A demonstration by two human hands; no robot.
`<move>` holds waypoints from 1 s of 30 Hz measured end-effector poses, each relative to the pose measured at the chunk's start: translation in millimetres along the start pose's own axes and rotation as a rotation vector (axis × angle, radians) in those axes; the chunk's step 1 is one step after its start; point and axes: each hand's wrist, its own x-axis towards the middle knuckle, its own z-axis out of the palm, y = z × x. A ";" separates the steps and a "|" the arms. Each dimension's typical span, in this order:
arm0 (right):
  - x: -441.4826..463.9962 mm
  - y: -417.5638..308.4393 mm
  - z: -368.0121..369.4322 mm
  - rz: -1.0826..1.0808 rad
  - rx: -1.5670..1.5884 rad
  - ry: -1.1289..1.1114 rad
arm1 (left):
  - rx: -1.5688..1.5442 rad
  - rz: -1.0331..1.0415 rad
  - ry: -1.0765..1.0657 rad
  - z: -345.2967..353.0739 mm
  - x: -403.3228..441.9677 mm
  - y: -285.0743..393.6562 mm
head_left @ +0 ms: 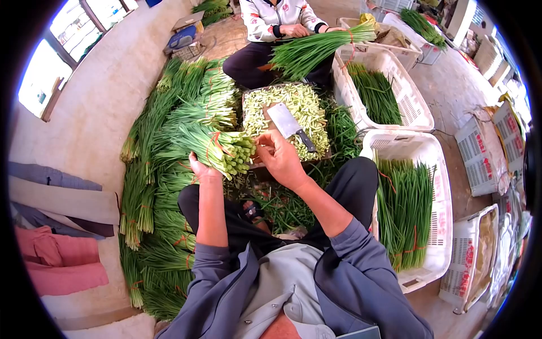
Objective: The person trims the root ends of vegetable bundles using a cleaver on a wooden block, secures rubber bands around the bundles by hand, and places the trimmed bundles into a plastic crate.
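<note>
A bundle of green garlic chives (195, 141), tied with a red band, lies across my left hand (204, 168), whose fingers wrap round it from below. The pale cut ends of the bundle point right, toward my right hand (279, 159). That hand is closed in a pinch at the stalk ends, and what its fingers hold, if anything, is too small to make out. Behind it, a cleaver (289, 125) with a black handle rests on a board (246, 107) strewn with short pale stalk trimmings (262, 100).
Tied bundles (149, 181) are heaped along my left. On my right stand a white crate (443, 226) and another crate (415, 93), both holding chives. Across from me a co-worker (271, 28) holds a tied bundle (316, 51). Loose green leaves (282, 209) cover the floor between my legs.
</note>
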 end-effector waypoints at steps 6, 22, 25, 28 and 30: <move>1.1 -4.6 -3.2 0.062 0.129 -0.094 | -0.024 -0.072 -0.108 -11.7 9.3 2.0; -90.4 -162.0 -315.9 -0.311 -0.080 0.796 | -0.121 0.173 -0.034 -4.5 37.1 50.7; -103.2 -168.0 -337.6 -0.548 0.013 0.827 | -0.097 0.259 -0.121 -29.1 53.6 69.1; -84.4 -126.7 -216.3 -0.148 -0.439 0.906 | -0.114 0.243 -0.412 -54.0 67.5 74.8; -81.8 -74.3 -135.0 -0.193 -0.960 0.191 | -0.432 0.117 -0.479 -59.1 67.7 75.3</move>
